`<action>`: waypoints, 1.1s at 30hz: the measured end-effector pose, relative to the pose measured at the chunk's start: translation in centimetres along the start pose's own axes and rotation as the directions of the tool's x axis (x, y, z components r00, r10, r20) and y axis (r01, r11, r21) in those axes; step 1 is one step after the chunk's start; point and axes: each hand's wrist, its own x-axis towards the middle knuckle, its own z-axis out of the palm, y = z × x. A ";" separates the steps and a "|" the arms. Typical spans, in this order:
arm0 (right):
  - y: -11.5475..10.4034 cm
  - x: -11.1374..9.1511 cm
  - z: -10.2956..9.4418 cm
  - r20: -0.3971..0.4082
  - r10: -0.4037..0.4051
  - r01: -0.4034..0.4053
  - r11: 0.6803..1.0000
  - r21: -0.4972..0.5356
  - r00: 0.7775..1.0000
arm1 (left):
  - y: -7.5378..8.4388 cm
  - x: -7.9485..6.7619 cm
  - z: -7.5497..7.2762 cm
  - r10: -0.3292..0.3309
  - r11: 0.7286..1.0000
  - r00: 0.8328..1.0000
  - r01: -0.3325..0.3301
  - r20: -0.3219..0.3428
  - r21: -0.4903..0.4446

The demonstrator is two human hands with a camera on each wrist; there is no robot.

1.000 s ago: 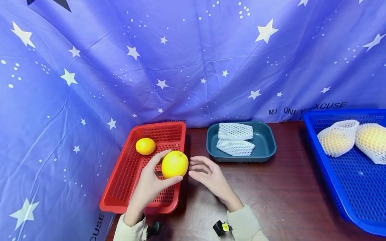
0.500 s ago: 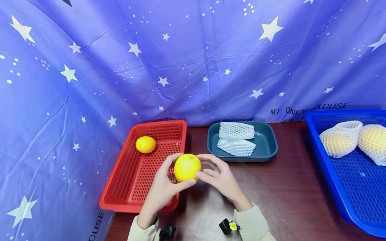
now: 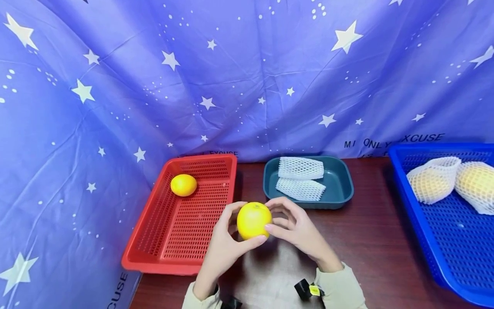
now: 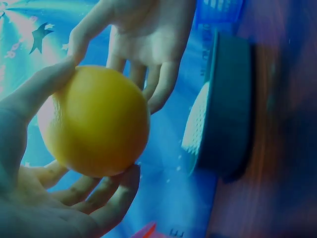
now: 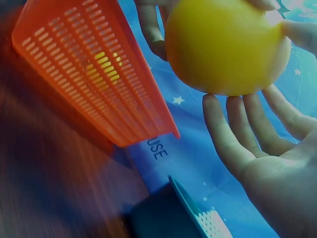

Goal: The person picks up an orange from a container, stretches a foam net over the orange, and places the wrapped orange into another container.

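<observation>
Fingers of the left hand [image 3: 227, 245] and right hand [image 3: 302, 231] are curved around the yellow fruit [image 3: 254, 219], holding it from both sides. Fruit position: raised above the table [image 3: 370, 244], right of the red basket [image 3: 189, 229], nearer the person than the teal tray [image 3: 338, 182]. Change: one second earlier, the left hand held it at the basket's right rim, the right hand just beside. Assessment: removal from the basket appears complete, with two-handed control established.
</observation>
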 end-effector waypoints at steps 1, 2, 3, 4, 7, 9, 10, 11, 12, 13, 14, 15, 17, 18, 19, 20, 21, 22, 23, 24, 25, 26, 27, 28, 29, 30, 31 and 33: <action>0.0 -0.2 -0.3 -0.002 -0.004 0.004 1.000 -0.013 1.000 | -0.1 0.0 0.4 0.004 1.000 1.000 -0.004 -0.002 -0.004; 0.0 -0.3 -0.6 -0.004 -0.010 0.010 0.999 -0.030 1.000 | -0.1 0.1 0.8 0.004 1.000 1.000 -0.004 -0.003 -0.006; -0.1 -0.5 -0.8 -0.008 -0.012 0.012 0.999 -0.047 1.000 | -0.2 0.1 1.1 0.004 1.000 1.000 -0.004 -0.006 -0.002; -0.1 -0.7 -1.1 -0.012 -0.014 0.013 0.998 -0.062 1.000 | -0.2 0.2 1.5 0.006 1.000 1.000 -0.006 -0.005 0.004; -0.1 -1.3 -2.0 -0.025 -0.022 0.019 0.993 -0.116 0.999 | -0.4 0.4 2.5 0.011 1.000 1.000 -0.012 0.009 0.017; -0.1 -1.7 -2.6 -0.028 -0.030 0.025 0.988 -0.154 0.999 | -0.5 0.6 3.1 0.018 1.000 1.000 -0.019 0.025 0.025; -0.1 -1.9 -3.0 -0.027 -0.034 0.029 0.985 -0.173 0.999 | -0.6 0.7 3.4 0.022 0.999 0.999 -0.023 0.038 0.027; -0.1 -2.1 -3.3 -0.023 -0.043 0.037 0.980 -0.194 0.999 | -0.6 0.7 3.7 0.025 0.999 0.998 -0.026 0.050 0.029; -0.1 -2.3 -3.6 -0.021 -0.047 0.042 0.976 -0.214 0.999 | -0.7 0.8 4.0 0.027 0.999 0.998 -0.029 0.061 0.036; -0.1 -2.4 -3.9 -0.017 -0.047 0.042 0.972 -0.233 0.999 | -0.9 0.9 4.3 0.029 0.998 0.997 -0.032 0.070 0.047; 0.0 -2.6 -4.2 -0.014 -0.047 0.042 0.967 -0.251 0.999 | -1.0 1.0 4.6 0.031 0.998 0.997 -0.035 0.077 0.055; 0.0 -2.7 -4.4 -0.011 -0.048 0.043 0.963 -0.265 0.999 | -1.2 1.1 5.0 0.030 0.997 0.996 -0.036 0.085 0.063; 0.2 -2.9 -4.9 -0.007 -0.052 0.048 0.956 -0.290 0.999 | -1.5 1.3 5.6 0.029 0.997 0.995 -0.036 0.097 0.064; 0.3 -3.0 -5.2 -0.008 -0.049 0.045 0.953 -0.299 0.999 | -1.7 1.4 5.9 0.027 0.998 0.995 -0.034 0.100 0.060; 0.4 -3.1 -5.4 -0.005 -0.049 0.045 0.951 -0.307 0.999 | -1.9 1.4 6.2 0.027 0.998 0.994 -0.033 0.102 0.053; 0.5 -3.1 -5.5 -0.002 -0.052 0.048 0.948 -0.314 0.999 | -2.1 1.5 6.4 0.027 0.998 0.994 -0.032 0.105 0.046; 0.6 -3.2 -5.7 0.000 -0.051 0.048 0.945 -0.323 0.999 | -2.3 1.5 6.6 0.028 0.999 0.994 -0.033 0.108 0.040; 0.7 -3.2 -5.8 0.004 -0.049 0.048 0.942 -0.331 0.999 | -2.5 1.5 6.9 0.031 0.999 0.993 -0.035 0.111 0.035; 0.7 -3.3 -6.0 0.008 -0.047 0.047 0.940 -0.339 0.999 | -2.7 1.5 7.1 0.035 0.998 0.993 -0.040 0.113 0.042; 0.8 -3.4 -6.2 0.016 -0.043 0.046 0.935 -0.351 0.999 | -2.9 1.5 7.3 0.036 0.998 0.993 -0.042 0.115 0.052; 0.9 -3.4 -6.3 0.027 -0.039 0.046 0.931 -0.362 0.999 | -3.1 1.5 7.5 0.040 0.997 0.993 -0.047 0.115 0.065; 0.9 -3.5 -6.5 0.039 -0.035 0.047 0.926 -0.373 0.999 | -3.3 1.5 7.8 0.046 0.995 0.992 -0.055 0.115 0.081; 1.0 -3.6 -6.6 0.049 -0.028 0.045 0.922 -0.385 0.998 | -3.5 1.5 8.0 0.052 0.994 0.992 -0.063 0.115 0.091; 1.0 -3.6 -6.8 0.059 -0.023 0.044 0.917 -0.396 0.998 | -3.7 1.5 8.2 0.056 0.992 0.992 -0.068 0.114 0.102; 1.0 -3.7 -7.0 0.066 -0.016 0.042 0.912 -0.409 0.998 | -3.9 1.5 8.4 0.061 0.991 0.992 -0.073 0.114 0.113; 1.1 -3.7 -7.1 0.070 -0.008 0.037 0.907 -0.419 0.998 | -4.0 1.5 8.6 0.065 0.990 0.991 -0.079 0.115 0.114; 1.1 -3.8 -7.3 0.071 -0.002 0.032 0.904 -0.425 0.998 | -4.2 1.6 8.8 0.073 0.990 0.990 -0.086 0.117 0.113; 1.2 -3.8 -7.6 0.067 0.007 0.024 0.898 -0.439 0.998 | -4.4 1.7 9.1 0.084 0.989 0.989 -0.098 0.122 0.108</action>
